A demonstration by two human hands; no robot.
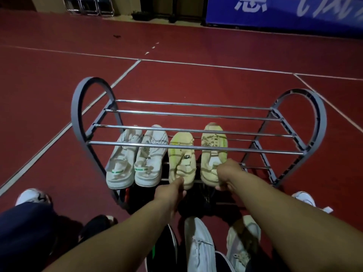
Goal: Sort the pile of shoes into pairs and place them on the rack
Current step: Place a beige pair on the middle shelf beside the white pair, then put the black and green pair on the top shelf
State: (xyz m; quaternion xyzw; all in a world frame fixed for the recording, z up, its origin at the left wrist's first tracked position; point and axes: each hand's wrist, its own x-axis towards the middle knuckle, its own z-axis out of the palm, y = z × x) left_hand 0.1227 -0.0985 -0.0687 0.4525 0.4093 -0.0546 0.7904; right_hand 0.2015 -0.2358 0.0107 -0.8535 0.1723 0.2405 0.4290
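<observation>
A grey shoe rack (79,107) with chrome bars stands on the red floor. On its middle shelf sit a pair of white sneakers (121,160) with green heel stripes, and to their right a pair of yellow-green sneakers. My left hand (169,191) grips the heel of the left yellow-green sneaker (181,156). My right hand (228,173) is closed on the heel of the right yellow-green sneaker (213,142). Both shoes point away from me. Dark shoes (198,201) lie on the bottom shelf, mostly hidden.
Loose shoes lie on the floor near me: a white one (198,244), a pale one (243,238), a black one (98,224) and a black one with green (163,250). My white-shod feet (32,196) flank the rack. A blue banner (284,12) stands far back.
</observation>
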